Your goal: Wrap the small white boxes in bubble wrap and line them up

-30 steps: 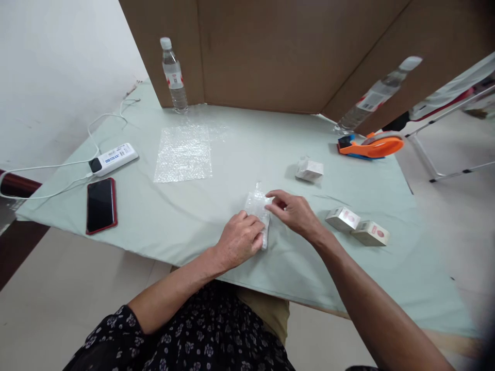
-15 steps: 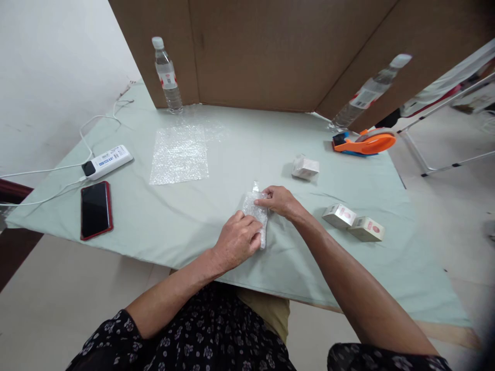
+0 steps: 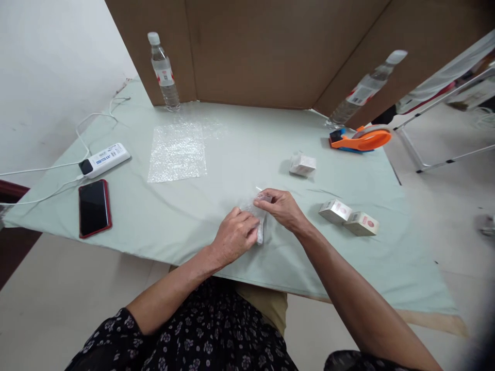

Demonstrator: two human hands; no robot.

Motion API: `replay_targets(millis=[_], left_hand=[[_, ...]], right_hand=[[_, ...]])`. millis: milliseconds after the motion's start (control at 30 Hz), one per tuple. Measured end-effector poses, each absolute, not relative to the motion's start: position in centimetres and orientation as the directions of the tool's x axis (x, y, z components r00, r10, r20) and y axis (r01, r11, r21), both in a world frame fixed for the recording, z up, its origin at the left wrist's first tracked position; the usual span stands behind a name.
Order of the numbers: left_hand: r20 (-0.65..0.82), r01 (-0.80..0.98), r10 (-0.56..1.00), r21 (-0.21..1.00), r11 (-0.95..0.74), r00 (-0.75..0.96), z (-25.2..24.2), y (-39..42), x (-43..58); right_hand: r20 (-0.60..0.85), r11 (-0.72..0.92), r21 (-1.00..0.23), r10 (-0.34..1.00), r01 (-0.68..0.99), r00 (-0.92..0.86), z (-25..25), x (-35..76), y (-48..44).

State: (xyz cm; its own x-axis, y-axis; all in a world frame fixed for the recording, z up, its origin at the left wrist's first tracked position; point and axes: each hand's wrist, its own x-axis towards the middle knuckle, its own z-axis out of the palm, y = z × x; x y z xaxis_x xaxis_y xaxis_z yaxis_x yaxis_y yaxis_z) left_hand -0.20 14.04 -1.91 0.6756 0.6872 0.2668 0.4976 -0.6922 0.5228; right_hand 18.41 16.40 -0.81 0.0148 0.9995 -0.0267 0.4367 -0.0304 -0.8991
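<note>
Fingers: the right fingertips (image 3: 260, 202) are pinched closed on the top edge of a small bubble-wrapped bundle (image 3: 260, 231). The left fingers (image 3: 247, 219) are curled down over the bundle's near side and press it to the cloth.

Hands: the left hand (image 3: 235, 234) and right hand (image 3: 280, 206) meet over the bundle, which lies on the pale green table cloth (image 3: 232, 149) near the front edge, at the centre. Most of it is covered; only a strip of wrap shows between the hands.

Step in hand, as judged: an end flap of the wrap is being folded over the item inside. A further fold calls for firm downward pressure from the left hand while the right draws the flap flat.

Surroundings: a wrapped box (image 3: 302, 165) lies beyond the right hand. Two small cartons (image 3: 334, 211) (image 3: 361, 223) lie touching to the right. An orange tape dispenser (image 3: 361, 140) is at the far right, well apart. A flat bubble-wrap sheet (image 3: 177, 152) lies to the far left, with a phone (image 3: 95, 207) at the left edge.
</note>
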Motion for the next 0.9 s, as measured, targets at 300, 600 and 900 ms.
replay_targets(millis=[300, 600, 900], left_hand=[[0.350, 0.513, 0.731, 0.539, -0.668, 0.586, -3.0, 13.6, -0.5], [0.365, 0.535, 0.820, 0.627, -0.567, 0.441, -3.3, 12.6, -0.4], [0.379, 0.562, 0.867, 0.660, -0.498, 0.323, -3.9, 12.1, -0.6]], right_hand=[[0.110, 0.031, -0.783, 0.990, 0.621, 0.090, -0.1, 16.8, 13.1], [0.129, 0.004, -0.598, 0.987, 0.802, 0.092, 1.1, 14.8, 10.9], [0.234, 0.134, -0.499, 0.972, 0.856, -0.016, 0.5, 14.3, 9.0]])
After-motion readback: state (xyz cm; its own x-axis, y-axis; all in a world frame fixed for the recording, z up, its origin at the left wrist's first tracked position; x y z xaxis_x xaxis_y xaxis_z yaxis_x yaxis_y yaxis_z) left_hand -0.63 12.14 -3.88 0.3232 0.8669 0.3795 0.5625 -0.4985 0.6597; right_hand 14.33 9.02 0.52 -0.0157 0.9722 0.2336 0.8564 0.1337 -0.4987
